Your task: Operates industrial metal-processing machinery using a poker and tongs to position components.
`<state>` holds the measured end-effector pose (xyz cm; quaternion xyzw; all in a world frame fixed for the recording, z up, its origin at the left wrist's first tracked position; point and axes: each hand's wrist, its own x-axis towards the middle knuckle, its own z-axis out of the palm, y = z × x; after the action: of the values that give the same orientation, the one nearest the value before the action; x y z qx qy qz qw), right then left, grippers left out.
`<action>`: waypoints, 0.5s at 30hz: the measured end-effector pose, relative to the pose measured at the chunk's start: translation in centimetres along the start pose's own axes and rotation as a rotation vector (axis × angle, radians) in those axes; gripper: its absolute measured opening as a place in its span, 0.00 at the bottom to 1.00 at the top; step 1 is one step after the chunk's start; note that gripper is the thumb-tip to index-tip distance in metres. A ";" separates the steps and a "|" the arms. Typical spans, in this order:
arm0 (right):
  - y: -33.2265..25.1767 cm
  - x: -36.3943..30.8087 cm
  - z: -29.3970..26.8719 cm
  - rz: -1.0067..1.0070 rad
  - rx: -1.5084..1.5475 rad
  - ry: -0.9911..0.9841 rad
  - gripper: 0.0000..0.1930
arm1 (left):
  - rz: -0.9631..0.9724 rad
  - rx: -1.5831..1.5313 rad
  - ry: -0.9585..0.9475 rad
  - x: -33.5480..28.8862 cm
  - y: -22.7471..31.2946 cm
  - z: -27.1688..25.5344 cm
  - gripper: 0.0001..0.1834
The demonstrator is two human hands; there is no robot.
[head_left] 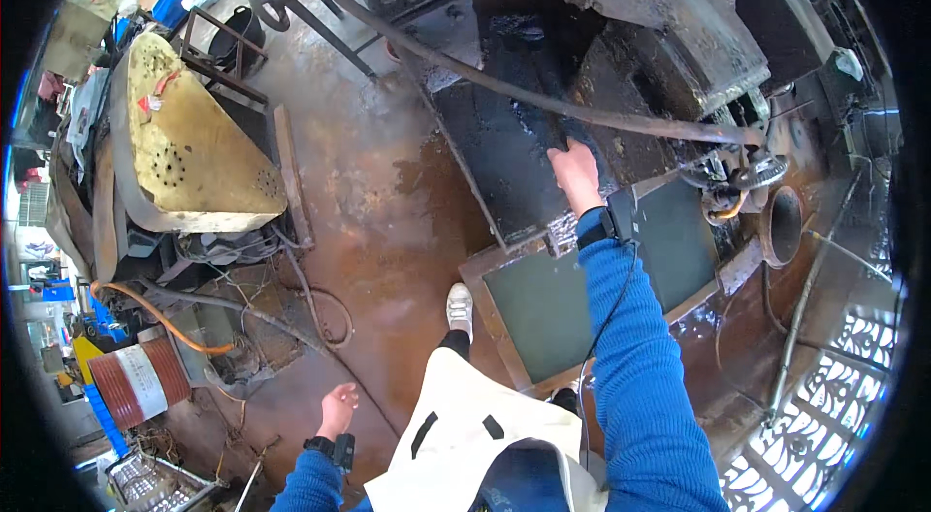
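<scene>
Head view: at the far left, beyond cluttered blue bins, a ribbed drum (pixel 112 390) lies on its side, and above it a tan wedge (pixel 194 148), pierced with small holes, sits near an orange hose (pixel 165 323). Next comes the floor (pixel 359 192), grey and scuffed toward the top, wet-looking rusty brown lower down. Over it hangs the left hand (pixel 337 408), half open, fingers loosely bent. A white shoe (pixel 460 306) stands beside a framed green rectangle (pixel 538 318), partly hidden by the right sleeve. Just above that lies a black slab (pixel 495 158), dark and glossy in patches; the right hand (pixel 577 173) is at its right part, fingers curled, though I cannot tell whether they grip anything. Farther right are a grimy machine (pixel 684 37) and a pale lattice (pixel 824 405)
</scene>
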<state>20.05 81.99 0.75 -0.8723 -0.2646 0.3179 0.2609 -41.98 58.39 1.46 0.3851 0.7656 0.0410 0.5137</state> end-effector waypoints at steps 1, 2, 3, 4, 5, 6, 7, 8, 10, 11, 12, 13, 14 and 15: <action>-0.8 0.7 0.2 0.023 -0.022 -0.024 0.27 | 0.003 -0.002 0.005 0.1 0.5 0.1 0.15; -1.2 1.5 0.4 0.050 -0.045 -0.046 0.27 | -0.004 0.021 0.008 0.2 1.1 0.1 0.15; -1.5 2.4 0.8 0.048 -0.041 -0.045 0.27 | -0.011 0.043 0.011 0.3 1.7 0.1 0.15; -1.6 3.7 1.1 0.055 -0.011 -0.078 0.27 | -0.018 0.065 0.014 0.6 2.1 0.2 0.15; -1.6 5.0 1.5 0.061 0.021 -0.112 0.26 | -0.017 0.064 0.016 1.0 2.1 0.0 0.15; -1.6 6.3 1.9 0.066 0.052 -0.146 0.26 | -0.014 0.069 0.022 1.3 2.0 -0.2 0.14; -1.1 8.0 2.9 0.067 0.055 -0.150 0.26 | -0.014 0.076 0.027 1.5 1.7 -0.4 0.14; 0.2 10.0 4.1 -0.061 0.011 -0.025 0.26 | -0.010 0.085 0.023 1.9 1.6 -0.5 0.14; 2.8 13.6 6.2 -0.317 -0.082 0.226 0.26 | -0.024 0.075 0.013 2.7 1.5 -0.5 0.14; 3.9 15.0 7.3 -0.314 -0.082 0.222 0.26 | -0.048 0.061 0.018 2.8 1.2 -0.6 0.14; 4.8 16.3 7.5 -0.319 0.126 0.170 0.26 | -0.064 0.046 0.014 3.3 1.3 -0.6 0.14; 5.8 17.5 7.6 -0.323 0.333 0.119 0.25 | -0.059 0.049 0.005 3.9 1.4 -0.6 0.14; 4.6 17.3 8.4 -0.329 0.552 0.042 0.25 | -0.074 0.062 0.018 3.6 1.2 -1.0 0.14; 3.7 16.9 9.0 -0.330 0.561 0.027 0.25 | -0.090 0.074 0.031 3.2 1.1 -1.4 0.14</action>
<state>26.03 92.53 -14.59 -0.7157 -0.3010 0.3204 0.5427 -43.08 61.62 0.13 0.3686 0.7909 -0.0045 0.4884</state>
